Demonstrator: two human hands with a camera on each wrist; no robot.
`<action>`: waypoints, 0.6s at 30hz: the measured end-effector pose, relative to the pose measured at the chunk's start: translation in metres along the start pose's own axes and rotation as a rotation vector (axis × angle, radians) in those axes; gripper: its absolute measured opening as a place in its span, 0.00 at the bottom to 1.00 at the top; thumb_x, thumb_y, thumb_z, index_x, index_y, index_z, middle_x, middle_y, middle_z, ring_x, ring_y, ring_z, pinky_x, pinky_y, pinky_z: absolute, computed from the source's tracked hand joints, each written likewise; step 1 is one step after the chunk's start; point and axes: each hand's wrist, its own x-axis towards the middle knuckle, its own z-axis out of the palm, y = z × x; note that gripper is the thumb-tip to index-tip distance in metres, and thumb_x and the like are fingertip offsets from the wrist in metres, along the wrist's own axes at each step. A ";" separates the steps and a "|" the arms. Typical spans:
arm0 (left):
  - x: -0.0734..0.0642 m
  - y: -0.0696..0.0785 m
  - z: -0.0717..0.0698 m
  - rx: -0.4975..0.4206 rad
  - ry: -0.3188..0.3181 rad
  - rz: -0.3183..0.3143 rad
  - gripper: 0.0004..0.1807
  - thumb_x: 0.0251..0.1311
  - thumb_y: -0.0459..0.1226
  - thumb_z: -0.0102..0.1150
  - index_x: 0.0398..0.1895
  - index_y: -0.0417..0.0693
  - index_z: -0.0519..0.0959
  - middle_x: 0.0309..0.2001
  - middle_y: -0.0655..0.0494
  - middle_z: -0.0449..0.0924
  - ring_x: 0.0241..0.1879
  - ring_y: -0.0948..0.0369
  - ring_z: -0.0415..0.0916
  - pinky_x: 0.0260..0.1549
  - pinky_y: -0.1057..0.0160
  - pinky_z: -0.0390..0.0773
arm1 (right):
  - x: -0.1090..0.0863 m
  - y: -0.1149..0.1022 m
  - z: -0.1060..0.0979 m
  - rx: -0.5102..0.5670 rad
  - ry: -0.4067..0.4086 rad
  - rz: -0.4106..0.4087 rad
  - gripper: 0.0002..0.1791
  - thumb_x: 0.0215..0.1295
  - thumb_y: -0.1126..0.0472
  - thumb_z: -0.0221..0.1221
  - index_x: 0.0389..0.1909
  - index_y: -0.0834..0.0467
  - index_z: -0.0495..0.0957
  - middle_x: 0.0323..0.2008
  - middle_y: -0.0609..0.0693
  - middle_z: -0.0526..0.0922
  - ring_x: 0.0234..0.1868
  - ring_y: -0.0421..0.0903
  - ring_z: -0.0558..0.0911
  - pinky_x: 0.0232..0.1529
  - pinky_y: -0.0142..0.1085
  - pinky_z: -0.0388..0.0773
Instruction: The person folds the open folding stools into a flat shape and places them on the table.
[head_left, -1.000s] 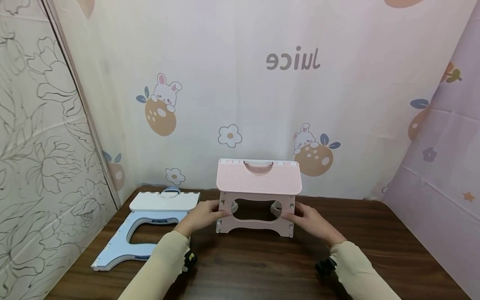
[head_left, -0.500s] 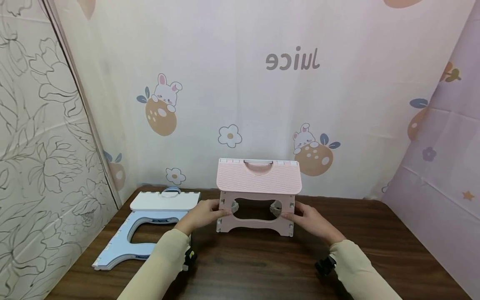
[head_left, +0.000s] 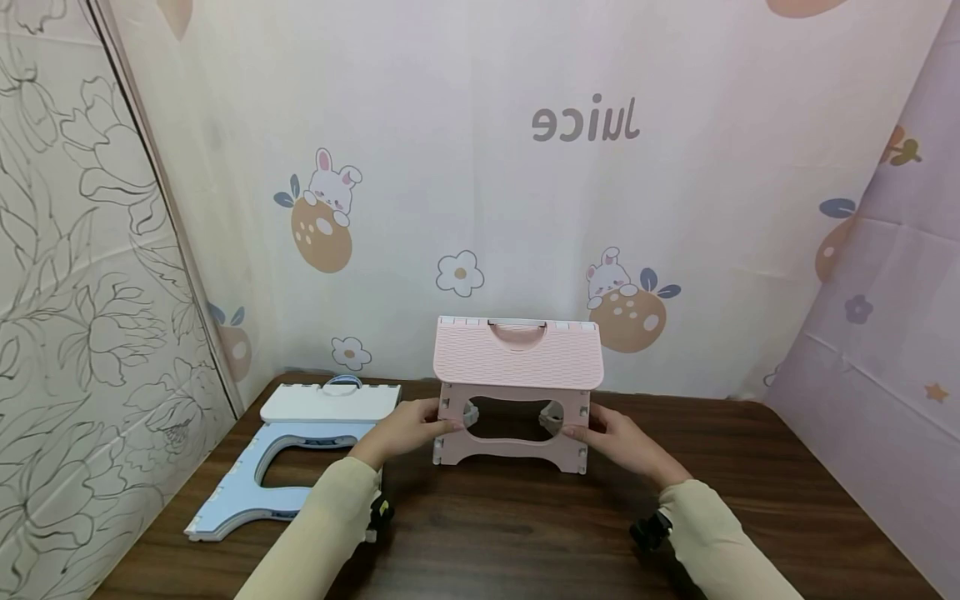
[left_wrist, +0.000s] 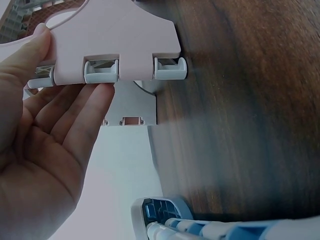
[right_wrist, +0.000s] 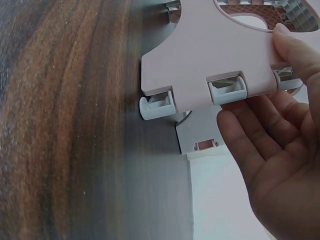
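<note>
A pink folding stool (head_left: 517,358) stands unfolded and upright at the back middle of the table, its seat on top and an oval opening in its front leg panel. My left hand (head_left: 405,432) grips the left edge of that panel, thumb on the front face and fingers round the side hinges. On the opposite edge my right hand (head_left: 622,440) holds the panel the same way. In the left wrist view the thumb lies on the pink panel (left_wrist: 115,35) with the fingertips behind its white hinge pieces (left_wrist: 102,71). The right wrist view mirrors this grip at the hinges (right_wrist: 229,90).
Left of the stool, a folded blue and white stool (head_left: 330,402) lies flat on the dark wooden table (head_left: 517,533), partly behind the left forearm. A printed curtain (head_left: 480,167) hangs right behind the table's back edge, with more cloth at both sides.
</note>
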 end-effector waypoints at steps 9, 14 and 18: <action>0.001 0.000 0.000 0.006 -0.003 -0.003 0.25 0.69 0.52 0.59 0.62 0.48 0.77 0.53 0.51 0.82 0.50 0.55 0.81 0.49 0.47 0.79 | 0.001 0.001 0.001 0.004 -0.005 0.015 0.37 0.71 0.42 0.59 0.70 0.62 0.65 0.54 0.56 0.80 0.50 0.49 0.80 0.48 0.47 0.80; 0.000 0.001 0.000 0.004 -0.006 -0.011 0.26 0.69 0.52 0.59 0.64 0.49 0.77 0.55 0.52 0.82 0.50 0.55 0.81 0.49 0.47 0.79 | 0.002 0.002 0.001 0.013 -0.008 0.019 0.37 0.70 0.42 0.60 0.70 0.61 0.65 0.55 0.56 0.79 0.50 0.49 0.80 0.49 0.47 0.80; 0.000 0.001 0.000 0.010 -0.006 -0.022 0.25 0.69 0.52 0.59 0.64 0.50 0.77 0.55 0.52 0.82 0.51 0.55 0.81 0.50 0.47 0.78 | 0.002 0.002 0.001 0.022 -0.014 0.019 0.38 0.71 0.41 0.59 0.71 0.61 0.65 0.56 0.56 0.79 0.52 0.49 0.80 0.49 0.48 0.80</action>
